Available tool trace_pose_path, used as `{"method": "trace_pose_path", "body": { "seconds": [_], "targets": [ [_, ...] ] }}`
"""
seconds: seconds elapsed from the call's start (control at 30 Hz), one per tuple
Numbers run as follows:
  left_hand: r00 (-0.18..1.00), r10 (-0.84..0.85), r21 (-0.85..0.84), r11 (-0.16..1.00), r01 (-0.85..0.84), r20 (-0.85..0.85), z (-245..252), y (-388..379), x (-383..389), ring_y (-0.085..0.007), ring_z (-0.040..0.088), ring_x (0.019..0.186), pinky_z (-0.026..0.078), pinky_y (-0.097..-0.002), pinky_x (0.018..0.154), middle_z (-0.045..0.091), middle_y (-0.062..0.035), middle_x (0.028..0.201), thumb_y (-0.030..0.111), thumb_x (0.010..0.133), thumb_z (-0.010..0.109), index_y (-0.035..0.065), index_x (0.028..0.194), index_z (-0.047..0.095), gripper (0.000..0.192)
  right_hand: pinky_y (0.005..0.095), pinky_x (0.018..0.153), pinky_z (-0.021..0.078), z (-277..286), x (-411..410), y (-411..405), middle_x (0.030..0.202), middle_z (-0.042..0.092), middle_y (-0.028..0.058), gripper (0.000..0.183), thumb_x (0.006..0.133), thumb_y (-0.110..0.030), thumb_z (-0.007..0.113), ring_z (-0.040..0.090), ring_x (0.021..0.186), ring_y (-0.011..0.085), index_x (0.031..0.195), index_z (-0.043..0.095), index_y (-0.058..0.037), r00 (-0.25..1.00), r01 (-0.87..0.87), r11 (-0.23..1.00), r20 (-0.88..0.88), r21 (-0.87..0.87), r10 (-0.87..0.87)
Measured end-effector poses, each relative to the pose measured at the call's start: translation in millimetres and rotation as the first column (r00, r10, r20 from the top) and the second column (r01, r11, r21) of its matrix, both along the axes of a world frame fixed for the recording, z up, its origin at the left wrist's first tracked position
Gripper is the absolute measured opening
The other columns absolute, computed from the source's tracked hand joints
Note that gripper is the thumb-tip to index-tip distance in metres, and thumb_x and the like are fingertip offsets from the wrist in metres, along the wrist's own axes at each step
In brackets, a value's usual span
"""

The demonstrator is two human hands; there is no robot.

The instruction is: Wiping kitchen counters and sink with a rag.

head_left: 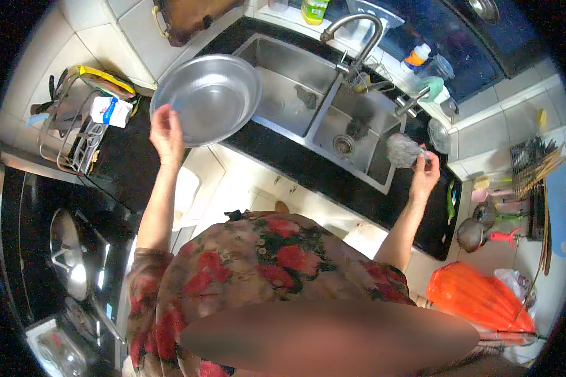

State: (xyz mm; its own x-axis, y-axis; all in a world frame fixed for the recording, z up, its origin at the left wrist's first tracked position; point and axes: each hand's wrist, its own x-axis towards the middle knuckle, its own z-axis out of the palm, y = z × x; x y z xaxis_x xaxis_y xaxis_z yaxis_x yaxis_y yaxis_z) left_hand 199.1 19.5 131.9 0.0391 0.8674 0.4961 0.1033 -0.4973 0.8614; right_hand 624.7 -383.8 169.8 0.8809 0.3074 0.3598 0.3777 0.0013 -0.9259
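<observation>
My left hand [165, 136] grips the near-left rim of a round stainless steel basin [212, 101]. The basin's inside faces up, and it overlaps the left end of the sink and the counter edge. Between the thumb and fingers of my right hand [424, 175] is a grey, fuzzy-looking scrubber [403, 151]; its exact material is unclear. It hangs over the right edge of the double-bowl steel sink [306, 141]. Dark patches show in both bowls. A drain strainer [343, 145] sits in the right bowl.
A curved faucet [358, 28] rises behind the sink, near bottles [417, 56] on the sill. On the left stand a knife rack [82, 141] and a black cooktop [33, 221] with a lidded pan [68, 254]. Utensils [500, 212] and an orange bag [476, 297] are at the right.
</observation>
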Motion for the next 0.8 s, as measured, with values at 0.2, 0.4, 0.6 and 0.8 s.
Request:
{"method": "trace_pose_path", "body": {
  "seconds": [0.2, 0.4, 0.6, 0.8],
  "targets": [
    [0.636, -0.772, -0.617, 0.509, 0.6, -0.019, 37.6, -61.3, 118.0, -0.011, 0.059, 0.08, 0.049, -0.0242, 0.067, 0.063, -0.0077, 0.1, 0.03, 0.089, 0.058, 0.0046, 0.116, 0.054, 0.038, 0.0232, 0.071, 0.0426, 25.1, -12.1, 106.7, 0.087, 0.057, 0.0011, 0.013, 0.085, -0.008, 0.059, 0.051, 0.08, 0.0091, 0.097, 0.058, -0.0035, 0.955, -0.208, 0.977, 0.205, -0.056, 0.215],
    [0.545, -0.782, -0.272, 0.619, 0.737, -0.302, 45.3, -99.8, 218.9, -0.0222, 0.053, 0.102, 0.043, -0.0355, 0.091, 0.044, -0.0184, 0.129, 0.037, 0.075, 0.074, 0.0072, 0.142, 0.027, 0.087, 0.0258, 0.067, 0.0446, 46.6, -30.2, 170.3, 0.086, 0.061, 0.0037, 0.016, 0.081, -0.01, 0.062, 0.054, 0.075, 0.0112, 0.097, 0.058, -0.0054, 0.844, -0.436, 0.875, 0.243, -0.209, 0.478],
    [0.396, -0.889, -0.318, 0.453, 0.833, -0.229, 60.3, -83.8, 256.4, -0.0148, 0.055, 0.093, 0.045, -0.0299, 0.082, 0.06, -0.0081, 0.103, 0.023, 0.074, 0.076, 0.0046, 0.117, 0.054, 0.052, 0.0284, 0.071, 0.047, 51.6, -16.0, 192.5, 0.091, 0.063, 0.0054, 0.017, 0.081, -0.006, 0.06, 0.059, 0.081, 0.0143, 0.097, 0.058, -0.0042, 0.72, -0.593, 0.775, 0.287, -0.22, 0.632],
    [0.439, -0.874, -0.369, 0.485, 0.793, -0.206, 61.5, -82.5, 266.1, -0.0104, 0.053, 0.075, 0.045, -0.0289, 0.069, 0.058, -0.0023, 0.078, 0.022, 0.074, 0.076, 0.0037, 0.086, 0.057, 0.03, 0.0236, 0.066, 0.0475, 45.4, 0.2, 197.0, 0.097, 0.062, 0.0061, 0.029, 0.081, -0.002, 0.057, 0.059, 0.082, 0.01, 0.109, 0.057, -0.0062, 0.741, -0.662, 0.746, 0.086, -0.071, 0.666]
  ]
}}
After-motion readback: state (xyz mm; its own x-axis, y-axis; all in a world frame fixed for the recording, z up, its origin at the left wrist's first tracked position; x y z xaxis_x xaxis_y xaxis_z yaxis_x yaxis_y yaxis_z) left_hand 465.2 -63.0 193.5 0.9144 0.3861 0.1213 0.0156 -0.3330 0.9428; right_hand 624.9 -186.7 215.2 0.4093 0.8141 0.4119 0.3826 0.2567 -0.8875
